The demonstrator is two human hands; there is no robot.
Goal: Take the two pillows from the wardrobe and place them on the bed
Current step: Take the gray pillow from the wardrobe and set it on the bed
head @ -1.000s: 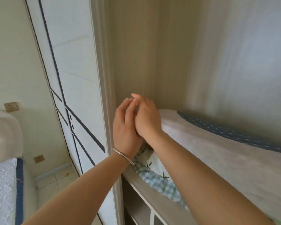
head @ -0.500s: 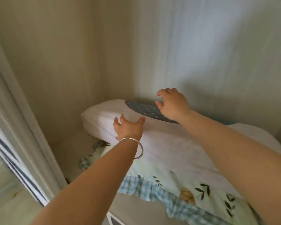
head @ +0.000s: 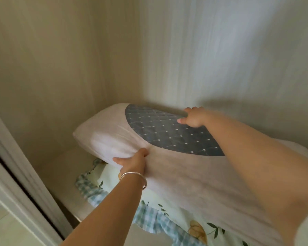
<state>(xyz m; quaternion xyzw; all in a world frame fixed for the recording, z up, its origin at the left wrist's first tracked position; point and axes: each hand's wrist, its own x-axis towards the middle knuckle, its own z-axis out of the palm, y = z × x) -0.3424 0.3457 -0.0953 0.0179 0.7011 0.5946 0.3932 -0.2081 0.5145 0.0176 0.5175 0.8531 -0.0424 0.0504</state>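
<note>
Left hand: the left hand (head: 134,161), with a silver bangle (head: 134,177) on its wrist, is at the near long edge of the white pillow (head: 176,174); the thumb sticks out to the left under that edge and the fingers are curled onto the fabric, which bunches up at the grip.
Lower pillow: a floral pillow (head: 171,221) with a blue-checked frill lies under the white one, its near edge poking out toward the front edge of the shelf; yellow flowers and green leaves are printed on it.
White pillow: it lies on top of the floral one, lengthwise along the shelf, its left end puffed and raised near the left wall; a dark blue quilted oval patch (head: 169,132) with small white dots covers its top toward the back.
Right hand: the right hand (head: 193,117) reaches over the pillow to its far long edge; the thumb presses on the blue patch and the fingers hook behind the edge, pinching it.
Shelf: a pale beige shelf (head: 60,167) carries both pillows; a bare strip shows at its left end.
Wardrobe: beige wood-grain walls (head: 78,59) rise at the left and back; a white door frame (head: 12,166) runs along the lower-left corner.
Writing: I can read no brand or label.
</note>
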